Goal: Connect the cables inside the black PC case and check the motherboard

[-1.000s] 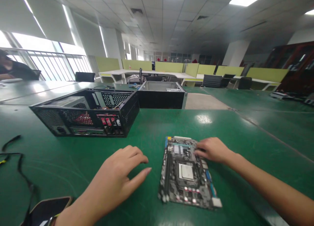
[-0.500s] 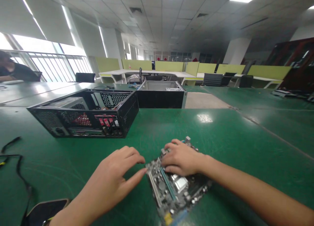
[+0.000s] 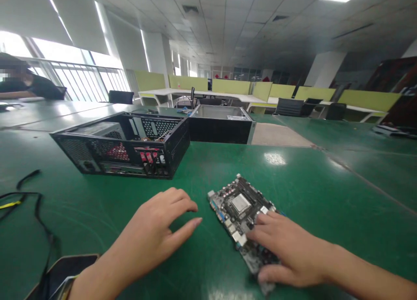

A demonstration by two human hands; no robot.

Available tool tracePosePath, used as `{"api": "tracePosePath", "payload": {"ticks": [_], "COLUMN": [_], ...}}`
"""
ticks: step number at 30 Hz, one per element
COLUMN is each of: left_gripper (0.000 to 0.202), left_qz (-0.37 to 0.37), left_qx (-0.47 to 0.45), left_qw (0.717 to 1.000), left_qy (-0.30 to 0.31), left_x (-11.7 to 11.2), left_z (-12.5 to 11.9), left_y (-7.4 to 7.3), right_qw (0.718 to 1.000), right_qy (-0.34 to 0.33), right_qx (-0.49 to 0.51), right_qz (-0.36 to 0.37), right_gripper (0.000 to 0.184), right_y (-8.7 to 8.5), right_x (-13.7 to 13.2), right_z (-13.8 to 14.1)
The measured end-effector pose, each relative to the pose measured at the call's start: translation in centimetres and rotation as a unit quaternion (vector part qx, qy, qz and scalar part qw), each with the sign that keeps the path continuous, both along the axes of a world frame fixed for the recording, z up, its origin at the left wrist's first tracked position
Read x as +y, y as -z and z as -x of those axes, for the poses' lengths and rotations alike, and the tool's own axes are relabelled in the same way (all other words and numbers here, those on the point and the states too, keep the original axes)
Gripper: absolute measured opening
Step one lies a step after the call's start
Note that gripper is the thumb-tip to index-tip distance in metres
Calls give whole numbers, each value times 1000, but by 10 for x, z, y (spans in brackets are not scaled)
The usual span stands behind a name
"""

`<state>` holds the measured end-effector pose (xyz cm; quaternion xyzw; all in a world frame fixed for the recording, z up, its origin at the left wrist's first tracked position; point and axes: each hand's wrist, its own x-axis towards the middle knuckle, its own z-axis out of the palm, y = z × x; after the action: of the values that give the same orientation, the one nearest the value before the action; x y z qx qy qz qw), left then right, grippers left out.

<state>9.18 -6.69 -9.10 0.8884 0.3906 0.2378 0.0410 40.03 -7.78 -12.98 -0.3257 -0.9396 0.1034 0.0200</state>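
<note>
A motherboard (image 3: 243,213) lies on the green table, its silver square processor (image 3: 240,203) showing near the far end and a row of ports along its left edge. My right hand (image 3: 286,248) grips the board's near right part, fingers over the top and thumb at the near end, covering that corner. To the left, my left hand (image 3: 163,228) hovers apart from the board with nothing in it; a gap shows between thumb and curved fingers.
An open black computer case (image 3: 124,154) lies at the left, with a second case (image 3: 221,128) behind it. Black cables (image 3: 37,208) and a dark flat object (image 3: 65,269) lie at the near left. Another person (image 3: 35,82) sits at the far left.
The motherboard has been turned round, so its processor end now points away from me. My right hand has shifted right and nearer, to the board's near end. My left hand stays open.
</note>
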Motion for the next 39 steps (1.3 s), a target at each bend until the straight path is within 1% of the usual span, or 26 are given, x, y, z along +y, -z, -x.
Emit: {"api": "tracePosePath", "payload": {"ticks": [2, 4, 5, 6, 8, 10, 12, 14, 16, 18, 20, 22, 23, 26, 31, 35, 39], "left_gripper": [12, 12, 12, 11, 10, 10, 10, 10, 11, 10, 10, 9, 10, 10, 10, 10, 8], "left_qz": [-1, 0, 1, 1, 3, 6, 7, 2, -1, 0, 4, 9, 12, 14, 18, 16, 14], "left_qx": [0, 4, 5, 6, 4, 1, -1, -2, 0, 0, 0, -1, -2, -8, -5, -5, -6], "left_qw": [1000, 1000, 1000, 1000, 1000, 1000, 1000, 1000, 1000, 1000, 1000, 1000, 1000, 1000, 1000, 1000, 1000], "left_qy": [-6, -8, -7, -6, -5, -3, -2, -2, -6, -6, -7, -8, -9, -7, -10, -15, -18], "left_x": [0, 0, 0, 0, 1, 2, 3, 4, 4, 3, 2, 1, 0, -1, -1, -2, -2], "left_z": [0, 2, 3, 3, 5, 6, 6, 7, 7, 6, 5, 5, 5, 7, 10, 11, 12], "left_y": [0, 1, 1, 2, 2, 2, 2, 2, 2, 1, 0, -1, -1, -3, -5, -5, -4], "right_qw": [999, 996, 995, 994, 993, 991, 988, 986, 986, 989, 992, 993, 993, 994, 996, 995, 994], "right_qy": [-44, -75, -77, -70, -36, 3, 29, 53, 74, 65, 31, 8, 9, 36, 75, 94, 91], "right_qx": [26, 29, 20, 5, -36, -70, -90, -95, -88, -74, -60, -52, -50, -42, -27, -14, 3], "right_qz": [-13, -45, -65, -84, -110, -116, -119, -122, -121, -111, -107, -108, -106, -94, -50, -10, 57], "right_gripper": [53, 50, 49, 48, 49, 50, 50, 50, 48, 41, 37, 44, 47, 41, 36, 41, 46], "right_y": [1, 3, 5, 7, 11, 13, 14, 14, 13, 12, 11, 10, 9, 5, -3, -6, -14], "right_x": [22, 55, 72, 89, 113, 121, 113, 93, 70, 51, 40, 36, 35, 30, 10, -4, -18], "right_z": [25, 42, 46, 46, 34, 12, -13, -35, -49, -55, -55, -51, -49, -38, -20, -23, -27]}}
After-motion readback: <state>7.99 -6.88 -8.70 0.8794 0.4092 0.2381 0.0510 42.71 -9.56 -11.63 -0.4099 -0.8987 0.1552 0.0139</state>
